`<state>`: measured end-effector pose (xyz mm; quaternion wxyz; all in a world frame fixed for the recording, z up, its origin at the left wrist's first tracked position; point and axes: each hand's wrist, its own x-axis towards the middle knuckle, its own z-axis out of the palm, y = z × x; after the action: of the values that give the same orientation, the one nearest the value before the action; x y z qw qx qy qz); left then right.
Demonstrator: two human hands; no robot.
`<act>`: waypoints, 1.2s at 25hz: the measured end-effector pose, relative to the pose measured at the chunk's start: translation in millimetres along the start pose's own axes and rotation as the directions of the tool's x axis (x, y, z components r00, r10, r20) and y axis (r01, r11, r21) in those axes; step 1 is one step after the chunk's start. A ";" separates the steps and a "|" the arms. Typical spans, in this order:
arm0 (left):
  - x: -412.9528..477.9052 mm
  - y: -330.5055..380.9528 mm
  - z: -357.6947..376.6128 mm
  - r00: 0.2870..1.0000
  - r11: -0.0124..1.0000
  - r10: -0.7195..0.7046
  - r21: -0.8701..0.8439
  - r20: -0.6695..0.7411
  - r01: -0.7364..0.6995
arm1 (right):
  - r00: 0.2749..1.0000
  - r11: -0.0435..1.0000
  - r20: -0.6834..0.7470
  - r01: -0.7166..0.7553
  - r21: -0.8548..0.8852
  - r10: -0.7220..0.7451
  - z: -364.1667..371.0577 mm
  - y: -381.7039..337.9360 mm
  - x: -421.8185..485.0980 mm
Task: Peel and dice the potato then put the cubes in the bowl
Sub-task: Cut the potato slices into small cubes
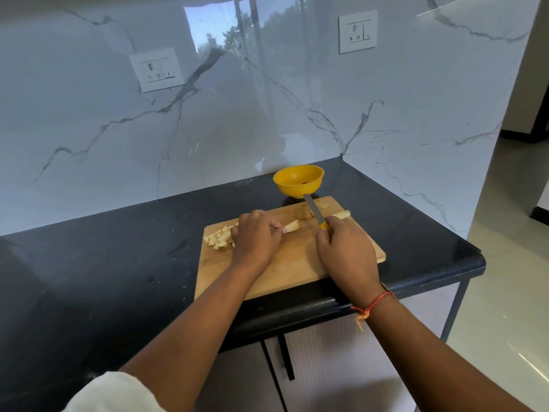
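Cubes on board left; bowl behind board

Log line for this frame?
dicing; left hand holds pale potato strip on wooden cutting board; right hand grips yellow-handled knife; cubes on board; yellow bowl without cubes

1 pale potato strip lies flat, its left end pinched under the fingertips of the left hand. A heap of small pale cubes sits just left of those fingers, partly hidden. A 2nd strip pokes out just past the fingers of the right hand, which grips the knife. A brown lump, maybe peel, lies behind the blade, past both sets of fingers. The yellow bowl stands upright further out.
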<state>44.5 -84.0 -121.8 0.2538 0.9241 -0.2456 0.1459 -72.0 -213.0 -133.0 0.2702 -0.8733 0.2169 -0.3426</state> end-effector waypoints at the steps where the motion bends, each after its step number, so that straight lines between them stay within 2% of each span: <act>1: -0.1 0.4 0.5 1.000 1.000 0.003 0.027 0.026 -0.003 | 1.000 1.000 0.004 0.013 -0.018 -0.013 0.1 -0.8 -1.3; 7: 0.6 0.2 2.8 0.999 0.999 0.011 0.035 0.044 -0.012 | 0.999 0.997 0.020 0.040 -0.065 -0.038 1.1 -3.8 -3.6; 13: 6.4 -11.9 4.9 0.971 0.976 -0.214 0.025 -0.110 0.218 | 0.999 0.994 0.023 0.050 -0.101 -0.048 3.0 -2.1 -4.0; 20: 12.7 -14.9 4.6 0.916 0.928 -0.372 -0.035 -0.151 0.371 | 0.998 0.991 0.024 0.068 -0.113 -0.066 1.2 -3.5 -4.8; 25: 9.1 -9.1 -0.6 0.919 0.935 -0.354 -0.051 -0.173 0.351 | 0.998 0.990 0.026 0.067 -0.123 -0.065 2.0 -3.2 -4.4; 30: 4.6 -8.5 3.1 0.965 0.977 -0.201 0.036 -0.168 0.210 | 0.997 0.990 0.026 0.069 -0.121 -0.066 1.3 -3.3 -4.6</act>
<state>53.2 -81.1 -126.0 0.2622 0.9359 -0.1231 0.2004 -73.5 -207.5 -134.0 0.2068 -0.8987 0.2049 -0.3281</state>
